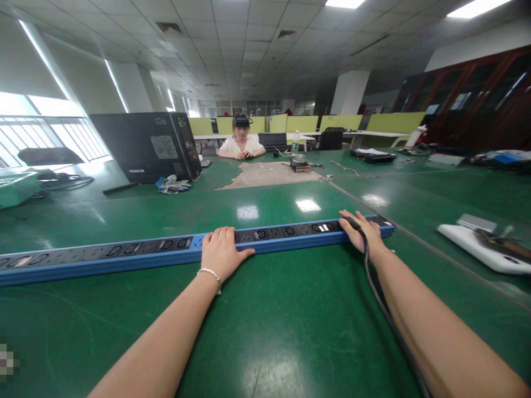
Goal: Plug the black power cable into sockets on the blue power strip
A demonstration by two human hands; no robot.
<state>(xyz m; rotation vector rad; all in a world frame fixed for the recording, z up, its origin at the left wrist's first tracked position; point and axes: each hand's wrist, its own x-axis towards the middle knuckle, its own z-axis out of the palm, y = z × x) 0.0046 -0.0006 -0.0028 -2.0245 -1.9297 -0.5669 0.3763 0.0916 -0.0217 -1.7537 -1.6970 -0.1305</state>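
Note:
A long blue power strip with black sockets lies across the green table, its left end out of view. My left hand rests over the strip near its middle, fingers on the top and thumb along the front edge, gripping it. Near the right end, my right hand lies across the strip with fingers bent over it. A black cable runs from under that hand's fingers down toward the bottom edge, beside my right forearm.
A black computer case stands at the back left, with gloves beside it. A person sits across the table. A bottle stands at the back; a white object lies at the right.

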